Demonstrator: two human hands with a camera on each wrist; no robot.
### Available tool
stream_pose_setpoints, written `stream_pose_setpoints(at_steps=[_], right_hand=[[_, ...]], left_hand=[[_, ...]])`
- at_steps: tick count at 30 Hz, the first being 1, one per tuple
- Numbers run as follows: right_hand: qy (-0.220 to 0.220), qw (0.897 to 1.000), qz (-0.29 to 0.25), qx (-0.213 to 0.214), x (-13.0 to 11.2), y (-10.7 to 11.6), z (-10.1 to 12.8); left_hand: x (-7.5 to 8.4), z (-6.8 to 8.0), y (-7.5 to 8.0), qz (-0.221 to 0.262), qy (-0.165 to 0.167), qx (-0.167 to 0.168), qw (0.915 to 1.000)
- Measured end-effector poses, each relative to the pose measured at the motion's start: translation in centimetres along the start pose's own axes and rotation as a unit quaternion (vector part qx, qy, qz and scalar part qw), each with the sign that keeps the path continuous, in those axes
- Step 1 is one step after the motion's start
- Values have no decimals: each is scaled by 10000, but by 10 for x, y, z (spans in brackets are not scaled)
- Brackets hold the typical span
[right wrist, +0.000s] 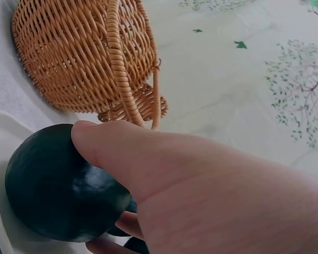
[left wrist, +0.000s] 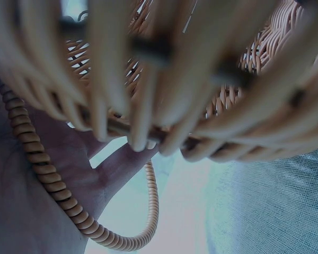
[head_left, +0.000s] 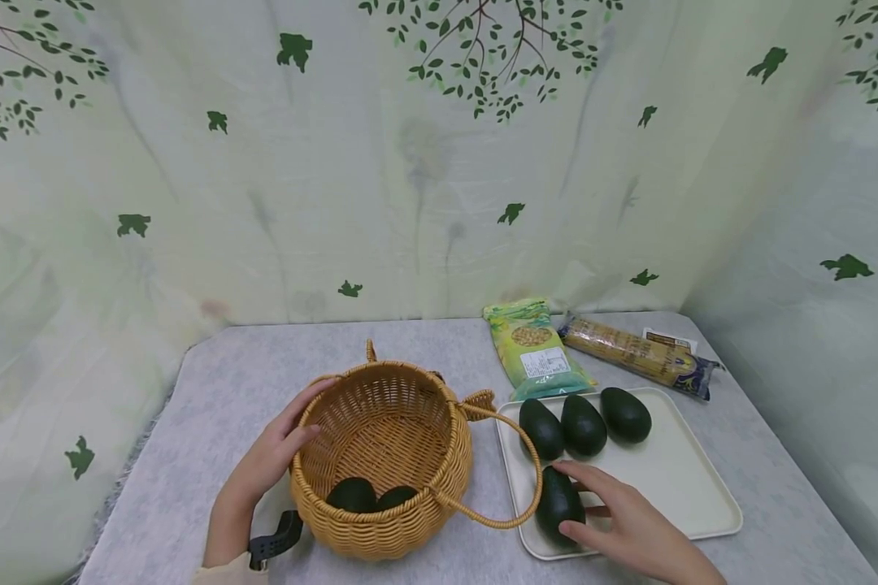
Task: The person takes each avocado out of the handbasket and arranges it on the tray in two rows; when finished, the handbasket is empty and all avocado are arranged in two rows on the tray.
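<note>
A wicker basket (head_left: 388, 540) stands left of the white tray (head_left: 676, 479), with two dark green avocados (head_left: 352, 494) visible inside. My left hand (head_left: 262, 463) grips the basket's left side, the thumb over its rim. In the left wrist view, a coil-wrapped handle (left wrist: 53, 185) crosses the palm in front of blurred wickerwork. My right hand (head_left: 625, 520) holds an avocado (head_left: 558, 505) at the tray's near left corner, thumb on one side and fingers on the other. Three more avocados (head_left: 584, 426) lie along the tray's far side.
Behind the tray lie a green-yellow food bag (head_left: 527, 337) and a long clear packet (head_left: 625, 348) with dark blue ends. The basket's other looped handle (head_left: 534, 463) juts out over the tray's left edge. A leaf-patterned curtain (head_left: 424, 203) hangs behind the grey-covered table (head_left: 241, 366).
</note>
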State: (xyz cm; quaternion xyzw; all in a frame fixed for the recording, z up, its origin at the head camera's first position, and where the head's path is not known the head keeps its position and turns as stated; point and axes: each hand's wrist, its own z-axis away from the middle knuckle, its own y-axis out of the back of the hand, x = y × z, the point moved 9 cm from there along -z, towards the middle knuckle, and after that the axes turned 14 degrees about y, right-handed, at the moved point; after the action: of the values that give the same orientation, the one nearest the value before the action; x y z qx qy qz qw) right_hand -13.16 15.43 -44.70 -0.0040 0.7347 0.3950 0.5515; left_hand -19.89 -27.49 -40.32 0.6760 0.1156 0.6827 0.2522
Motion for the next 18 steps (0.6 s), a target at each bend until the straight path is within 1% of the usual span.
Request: stream_pose_setpoints(at_steps=[3, 8, 14, 18], right_hand=[[-53, 10000, 39, 20, -1, 3, -1], [-57, 9995, 271, 154, -5, 12, -2], [349, 9967, 546, 480, -21, 29, -3], [493, 9926, 837, 722, -35, 41, -10]], left_hand=[[0, 0, 0, 14, -11, -7, 10000], [0, 0, 0, 27, -8, -10, 10000], [0, -1, 0, -17, 53, -10, 10000], [0, 0, 0, 5, 66, -13, 10000]])
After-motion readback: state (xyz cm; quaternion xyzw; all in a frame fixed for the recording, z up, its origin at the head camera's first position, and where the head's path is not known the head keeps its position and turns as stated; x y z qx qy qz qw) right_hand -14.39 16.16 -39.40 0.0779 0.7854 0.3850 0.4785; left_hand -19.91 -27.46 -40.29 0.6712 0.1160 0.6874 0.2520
